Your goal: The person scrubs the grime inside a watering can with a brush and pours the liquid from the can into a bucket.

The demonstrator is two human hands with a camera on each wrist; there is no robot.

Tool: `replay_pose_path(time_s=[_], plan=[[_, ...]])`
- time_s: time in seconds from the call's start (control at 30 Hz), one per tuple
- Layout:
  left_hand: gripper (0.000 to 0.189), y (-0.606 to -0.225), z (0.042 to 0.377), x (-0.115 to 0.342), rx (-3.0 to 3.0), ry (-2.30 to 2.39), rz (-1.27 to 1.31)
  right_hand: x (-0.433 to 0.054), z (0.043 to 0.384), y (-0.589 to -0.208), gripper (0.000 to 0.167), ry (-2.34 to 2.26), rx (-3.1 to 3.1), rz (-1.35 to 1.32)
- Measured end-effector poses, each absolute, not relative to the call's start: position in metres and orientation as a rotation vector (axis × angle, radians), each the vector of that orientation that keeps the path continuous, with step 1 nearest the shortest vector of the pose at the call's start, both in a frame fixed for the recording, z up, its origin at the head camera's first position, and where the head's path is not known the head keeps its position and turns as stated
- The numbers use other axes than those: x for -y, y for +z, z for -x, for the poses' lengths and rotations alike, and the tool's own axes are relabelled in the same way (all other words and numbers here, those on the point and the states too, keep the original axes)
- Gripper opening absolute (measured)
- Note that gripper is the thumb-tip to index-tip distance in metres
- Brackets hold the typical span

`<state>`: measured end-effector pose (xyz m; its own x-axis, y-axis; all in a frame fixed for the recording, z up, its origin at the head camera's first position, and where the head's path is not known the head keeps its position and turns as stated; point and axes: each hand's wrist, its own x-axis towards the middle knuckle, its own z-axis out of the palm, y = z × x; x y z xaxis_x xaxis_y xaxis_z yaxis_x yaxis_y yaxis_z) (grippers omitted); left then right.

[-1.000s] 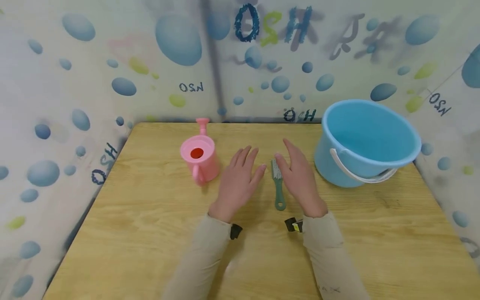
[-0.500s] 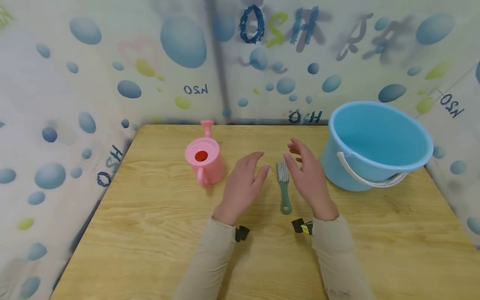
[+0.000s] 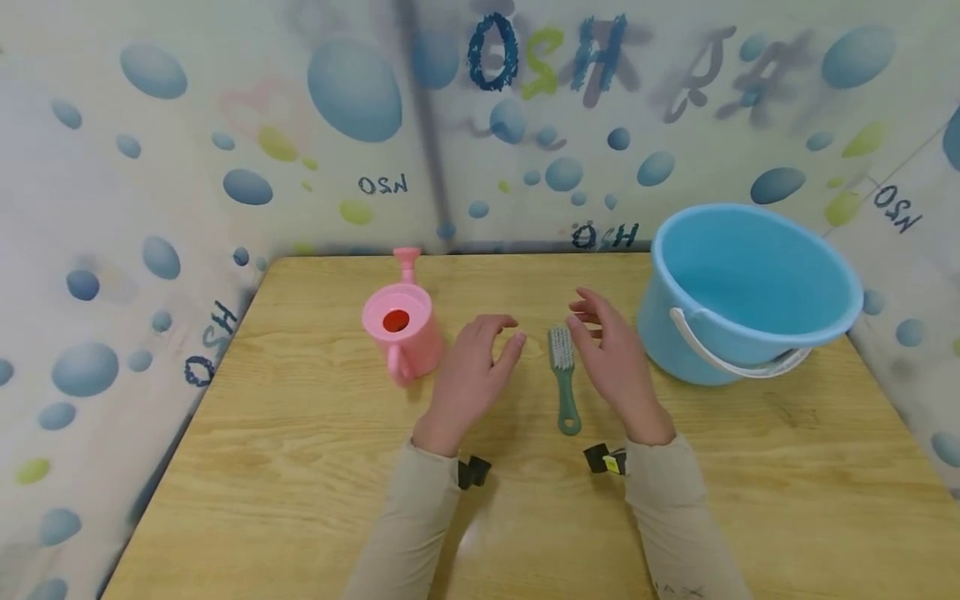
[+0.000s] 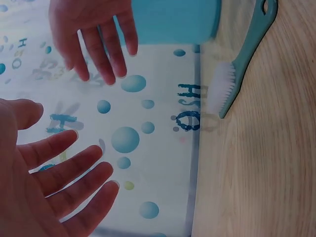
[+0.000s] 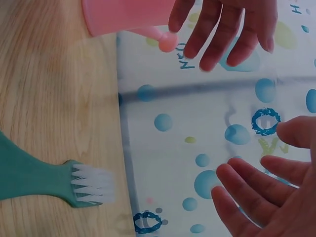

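Observation:
A green brush (image 3: 564,379) with white bristles lies on the table between my two hands, its handle toward me. My left hand (image 3: 468,375) hovers to the left of the brush, fingers relaxed and slightly bent, holding nothing. On the other side my right hand (image 3: 611,358) is held above the table with loose fingers, also holding nothing. Both wrist views show the fingers spread apart and the brush untouched; its bristles (image 5: 93,183) point up from the wood in the right wrist view. Left of my left hand stands a pink watering can (image 3: 405,329), its spout pointing away.
To the right stands a large light blue bucket (image 3: 690,333) with a white handle (image 3: 720,360) hanging down its front. The wooden table (image 3: 285,450) ends at the back against a wall covering (image 3: 480,167) with blue and green spots.
The fingers of both hands have bent a little more since a second ago. My right hand has shifted slightly to the right of the brush. The brush, watering can and bucket stay in place.

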<state>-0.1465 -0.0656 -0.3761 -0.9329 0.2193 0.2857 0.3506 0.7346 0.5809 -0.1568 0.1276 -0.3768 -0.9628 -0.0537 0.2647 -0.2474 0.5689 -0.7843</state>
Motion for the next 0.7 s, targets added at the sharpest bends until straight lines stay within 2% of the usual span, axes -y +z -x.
replay_pose_path(time_s=[0.23, 0.5, 0.7], plan=[[0.048, -0.374, 0.149, 0.078, 2.749, -1.012, 0.398, -0.129, 0.162, -0.378, 0.05, 1.332, 2.623, -0.263], [0.032, -0.365, 0.149, 0.102, 2.674, -1.065, 0.338, -0.134, 0.166, -0.381, 0.052, 1.315, 2.725, -0.238], [0.034, -0.355, 0.144, 0.13, 2.621, -1.044, 0.216, -0.136, 0.163, -0.386, 0.055, 1.26, 2.854, -0.215]])
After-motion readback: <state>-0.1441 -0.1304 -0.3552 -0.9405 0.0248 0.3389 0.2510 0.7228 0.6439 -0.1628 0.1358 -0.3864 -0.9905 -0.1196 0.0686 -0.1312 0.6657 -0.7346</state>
